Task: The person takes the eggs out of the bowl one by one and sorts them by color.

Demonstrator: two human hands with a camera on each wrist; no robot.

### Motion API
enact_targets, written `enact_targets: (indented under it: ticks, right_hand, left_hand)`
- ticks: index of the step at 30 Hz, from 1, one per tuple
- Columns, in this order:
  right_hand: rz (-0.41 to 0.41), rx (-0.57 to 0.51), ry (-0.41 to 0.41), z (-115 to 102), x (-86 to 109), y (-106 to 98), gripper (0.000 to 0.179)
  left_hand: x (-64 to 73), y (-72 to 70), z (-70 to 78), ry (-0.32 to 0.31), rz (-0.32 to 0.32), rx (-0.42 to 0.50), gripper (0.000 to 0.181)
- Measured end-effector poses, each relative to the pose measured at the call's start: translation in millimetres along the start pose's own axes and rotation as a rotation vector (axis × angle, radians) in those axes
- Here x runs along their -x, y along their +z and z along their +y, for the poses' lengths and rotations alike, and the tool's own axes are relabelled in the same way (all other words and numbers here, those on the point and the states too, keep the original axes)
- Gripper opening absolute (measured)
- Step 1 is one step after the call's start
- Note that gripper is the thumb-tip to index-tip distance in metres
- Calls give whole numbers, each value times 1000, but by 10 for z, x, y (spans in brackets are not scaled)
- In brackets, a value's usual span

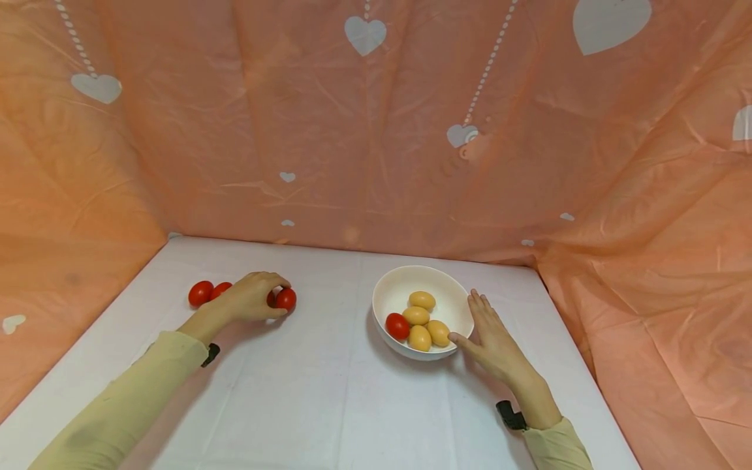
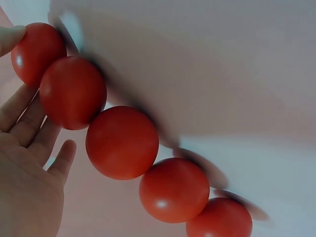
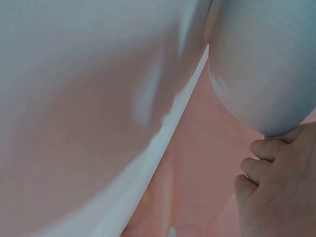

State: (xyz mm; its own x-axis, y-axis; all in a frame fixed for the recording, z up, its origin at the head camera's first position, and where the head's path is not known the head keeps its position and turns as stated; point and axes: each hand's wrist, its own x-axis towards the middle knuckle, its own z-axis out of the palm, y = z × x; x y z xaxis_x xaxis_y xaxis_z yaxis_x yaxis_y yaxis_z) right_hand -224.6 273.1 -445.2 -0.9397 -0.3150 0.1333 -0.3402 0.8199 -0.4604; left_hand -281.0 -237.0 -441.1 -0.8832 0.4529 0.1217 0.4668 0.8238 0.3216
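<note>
My left hand [image 1: 252, 297] pinches a smooth red egg-shaped ball [image 1: 286, 299] at the right end of a row. Its thumb lies on one side of that ball [image 2: 38, 53] and the fingers on the other. Several like it continue the row, such as the red ball [image 2: 122, 142] in the left wrist view; my hand covers some of them in the head view. My right hand [image 1: 496, 343] lies along the right side of a white bowl [image 1: 389, 287], fingers straight, thumb at the rim. One red ball [image 1: 397, 326] and several yellow egg-shaped ones [image 1: 416, 316] rest inside.
A white cloth [image 1: 305, 398] covers the table. Orange sheeting with pale hearts [image 1: 352, 130] hangs behind it and at both sides. Another red ball [image 1: 201, 294] lies at the row's left end, beyond my left wrist.
</note>
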Motion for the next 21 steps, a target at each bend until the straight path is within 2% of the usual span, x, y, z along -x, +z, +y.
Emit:
enact_targets:
  ticks: [15, 21]
  right_hand:
    - [-1, -6, 4, -10, -1, 0, 100]
    - [1, -6, 1, -14, 2, -3, 99]
  left_hand:
    - [15, -4, -29, -8, -25, 21, 52]
    - [15, -4, -10, -6, -7, 21, 53]
